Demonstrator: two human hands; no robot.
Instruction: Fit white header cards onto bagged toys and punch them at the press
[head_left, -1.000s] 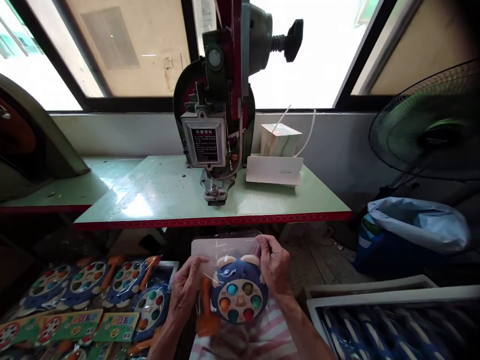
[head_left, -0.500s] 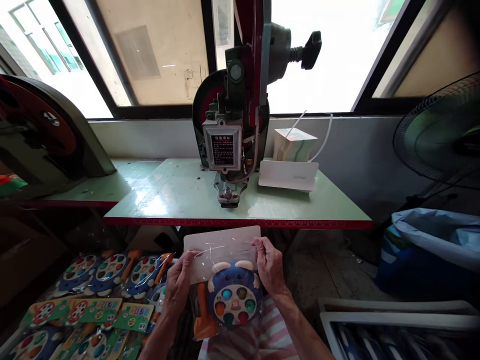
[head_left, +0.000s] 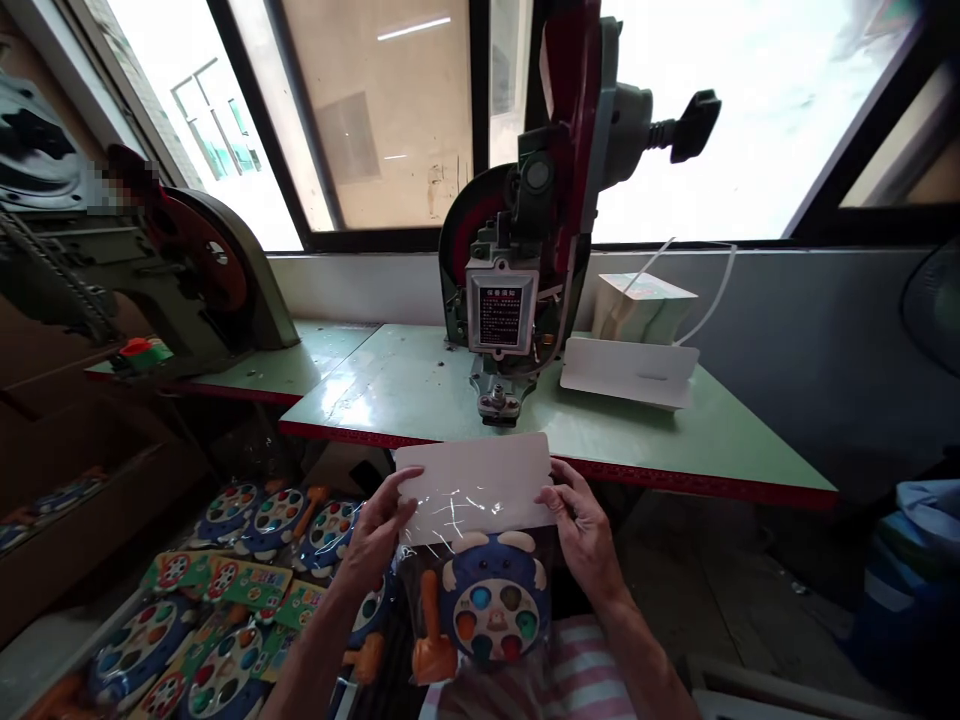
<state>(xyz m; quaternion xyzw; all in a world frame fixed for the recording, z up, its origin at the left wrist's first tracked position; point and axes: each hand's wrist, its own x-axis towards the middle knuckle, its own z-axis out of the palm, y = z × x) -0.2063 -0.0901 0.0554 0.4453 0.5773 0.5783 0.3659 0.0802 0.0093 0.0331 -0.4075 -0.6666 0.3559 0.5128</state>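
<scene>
A blank white header card (head_left: 472, 485) is folded over the top of a clear plastic bag just in front of the table edge. My left hand (head_left: 375, 530) pinches the card's left end, thumb on the near face. At its right end, my right hand (head_left: 583, 525) grips the card and bag with the thumb in front. Inside the bag hang a round blue animal-shaped toy (head_left: 499, 610) with coloured knobs and an orange toy hammer (head_left: 433, 640). Behind the card stands a green stapling machine (head_left: 501, 310), its head (head_left: 499, 400) just beyond the card's top edge.
Folded white cards (head_left: 630, 372) and a strapped card stack (head_left: 645, 305) sit on the green table (head_left: 375, 390). Bagged toys (head_left: 225, 665) fill a box at lower left. Another machine (head_left: 247, 270) stands left; a blue bag (head_left: 892, 590) is at right.
My view has turned left, so the table and machine appear farther right. Both hands have brought the card and bagged toy slightly closer to the machine head, keeping hold of the card's ends.
</scene>
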